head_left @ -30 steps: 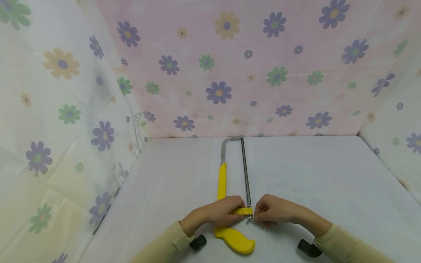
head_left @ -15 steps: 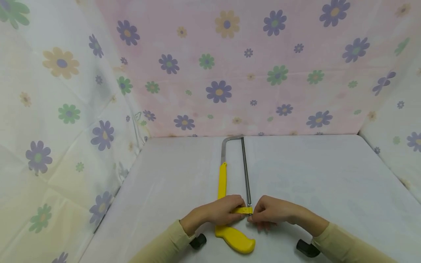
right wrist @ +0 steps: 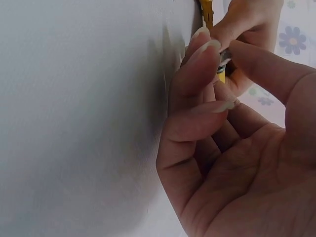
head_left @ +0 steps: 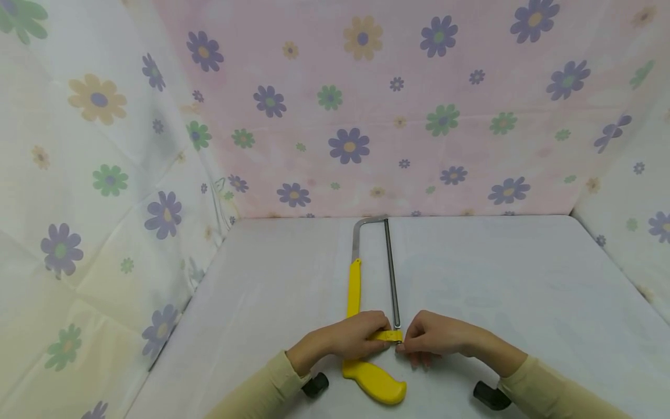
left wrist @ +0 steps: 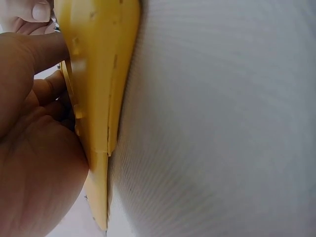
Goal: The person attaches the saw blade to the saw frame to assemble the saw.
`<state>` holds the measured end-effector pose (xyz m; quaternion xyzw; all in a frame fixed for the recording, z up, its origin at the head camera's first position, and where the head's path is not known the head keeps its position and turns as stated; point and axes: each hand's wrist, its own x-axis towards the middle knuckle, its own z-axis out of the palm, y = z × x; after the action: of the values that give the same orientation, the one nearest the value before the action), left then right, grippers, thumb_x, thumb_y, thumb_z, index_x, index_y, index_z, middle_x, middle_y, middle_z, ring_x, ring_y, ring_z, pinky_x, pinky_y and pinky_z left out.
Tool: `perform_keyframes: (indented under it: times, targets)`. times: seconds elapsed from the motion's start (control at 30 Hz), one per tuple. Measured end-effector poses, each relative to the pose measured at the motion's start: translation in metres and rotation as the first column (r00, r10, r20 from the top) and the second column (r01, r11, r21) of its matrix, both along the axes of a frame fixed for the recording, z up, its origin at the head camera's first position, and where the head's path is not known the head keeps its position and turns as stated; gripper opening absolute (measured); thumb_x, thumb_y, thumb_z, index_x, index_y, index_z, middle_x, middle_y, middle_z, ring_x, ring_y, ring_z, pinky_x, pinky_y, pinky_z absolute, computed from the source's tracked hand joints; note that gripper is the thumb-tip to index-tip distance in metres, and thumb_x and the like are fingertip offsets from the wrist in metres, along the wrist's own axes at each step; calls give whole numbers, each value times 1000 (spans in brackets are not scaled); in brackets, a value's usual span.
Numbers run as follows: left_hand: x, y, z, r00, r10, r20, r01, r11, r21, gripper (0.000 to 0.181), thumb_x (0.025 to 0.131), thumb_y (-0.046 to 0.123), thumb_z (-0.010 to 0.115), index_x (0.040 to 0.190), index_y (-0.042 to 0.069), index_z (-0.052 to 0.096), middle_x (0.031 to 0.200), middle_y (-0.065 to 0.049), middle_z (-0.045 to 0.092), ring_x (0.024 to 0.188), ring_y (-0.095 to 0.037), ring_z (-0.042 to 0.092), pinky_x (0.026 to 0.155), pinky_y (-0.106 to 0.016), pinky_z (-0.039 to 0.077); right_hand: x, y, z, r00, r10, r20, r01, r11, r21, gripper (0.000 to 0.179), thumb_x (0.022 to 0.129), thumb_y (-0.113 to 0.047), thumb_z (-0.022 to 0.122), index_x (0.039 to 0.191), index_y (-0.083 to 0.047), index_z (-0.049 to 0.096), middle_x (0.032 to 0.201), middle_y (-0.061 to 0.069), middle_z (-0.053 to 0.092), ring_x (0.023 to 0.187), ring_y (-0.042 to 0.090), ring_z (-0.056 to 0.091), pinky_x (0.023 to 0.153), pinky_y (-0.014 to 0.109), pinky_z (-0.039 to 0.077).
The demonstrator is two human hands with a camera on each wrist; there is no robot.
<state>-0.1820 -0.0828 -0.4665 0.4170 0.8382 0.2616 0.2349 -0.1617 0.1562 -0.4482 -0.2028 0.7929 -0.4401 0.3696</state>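
A hacksaw (head_left: 354, 285) with a yellow handle (head_left: 378, 384) and grey metal frame end lies on the white table, its blade side (head_left: 391, 273) to the right. My left hand (head_left: 356, 336) grips the yellow frame just above the handle, fingers curled by the short yellow arm (head_left: 387, 336). In the left wrist view, the thumb presses against the yellow body (left wrist: 98, 74). My right hand (head_left: 439, 334) pinches the small metal wing nut (right wrist: 224, 58) at the blade's near end between thumb and index finger. The fingers largely cover that nut; the other fingers are curled loosely.
The white tabletop (head_left: 497, 279) stretches around the saw. Flower-print cloth (head_left: 387, 116) hangs behind it and at both sides. Black wrist-worn devices (head_left: 491, 396) sit under both forearms, close to the table.
My right hand has moved slightly left onto the wing nut, whose wings showed a second ago and are now covered by the fingers. My left hand and the hacksaw stay in place.
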Motion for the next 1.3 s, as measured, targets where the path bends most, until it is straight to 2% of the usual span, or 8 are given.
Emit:
perform_keyframes:
  times: [0.23,0.6,0.83,0.97,1.3]
  targets:
    - [1,0,0,1000,8,-6,-8,1000,-14,11,103,21,63,112,14,63,97,11,54,87,-3,48,80,-17,43,0,5,1,1000,1,-24,-2,1000,-25,15,97,-15,69,87,-5,74,68,3,63,54,13,48,47,24,35]
    - [0,1,1,1000,5,-4,-5,1000,-11,11,104,22,63,112,14,63,98,11,54,88,-3,48,81,-17,43,0,5,2,1000,-3,-20,2,999,-44,11,94,-11,70,87,-4,75,66,2,62,54,12,48,45,22,36]
    - [1,0,1,1000,4,-9,-4,1000,-20,11,104,22,62,112,14,63,98,11,54,88,-3,48,82,-17,43,2,1,0,1000,6,24,-5,999,-54,24,95,-20,71,82,-1,75,66,3,64,53,12,46,47,23,33]
    - [0,1,0,1000,-4,-9,4,1000,-7,11,104,20,62,112,13,63,99,11,55,88,-2,48,82,-17,44,4,-1,-2,998,-16,56,19,998,-56,31,98,-26,69,82,0,75,66,4,65,51,12,47,46,23,32]
    - [-1,1,0,1000,-9,-12,9,1000,-6,12,104,20,61,113,13,63,100,11,55,89,-3,49,83,-17,44,4,-1,1,998,-33,49,35,999,-36,31,100,-25,66,82,-1,75,65,3,64,50,11,46,45,22,32]
